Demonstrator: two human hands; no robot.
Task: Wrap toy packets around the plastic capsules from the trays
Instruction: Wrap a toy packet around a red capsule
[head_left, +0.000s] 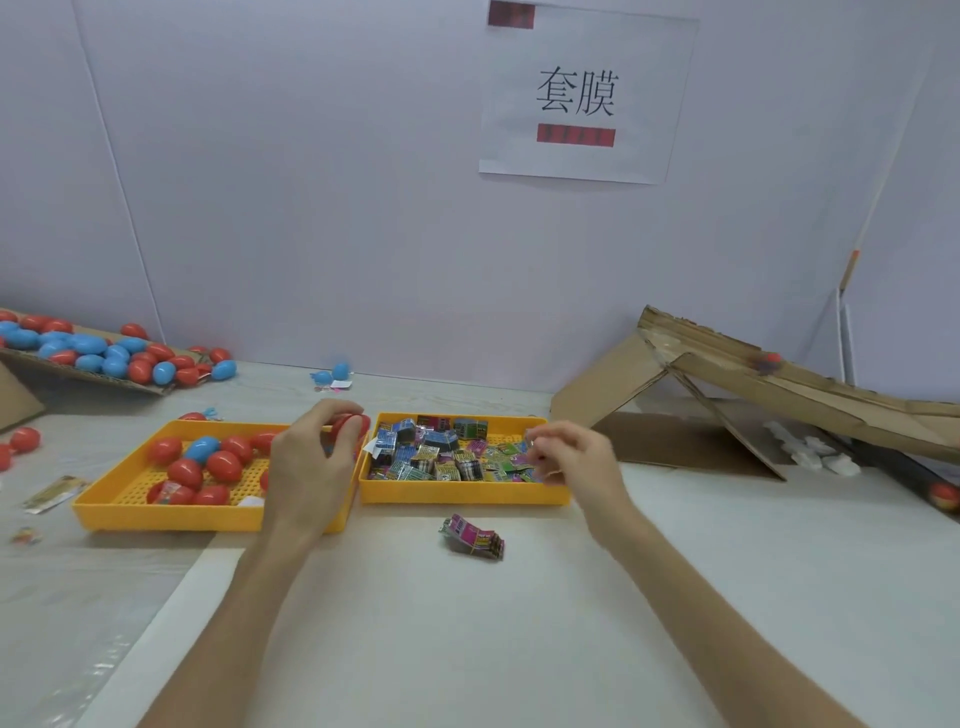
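A packet bundle (472, 538) lay alone on the table (519, 649), just before the packet tray (462, 493). The left hand (311, 462) grasped a red capsule (350, 425) in curled fingers, above the right edge of the capsule tray (156, 514). The right hand (576, 457) hovered over the packet tray, fingers bent but blurred; I could not tell if they pinched anything. Farther back, at the right, stood a cardboard ramp (810, 389).

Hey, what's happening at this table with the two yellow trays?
A person's left hand grips a red egg-shaped plastic capsule at the right edge of the left yellow plastic tray, which holds more red and blue capsules. The right hand hovers with curled fingers over the right yellow plastic tray of folded colourful toy packets; blur hides whether it holds one.
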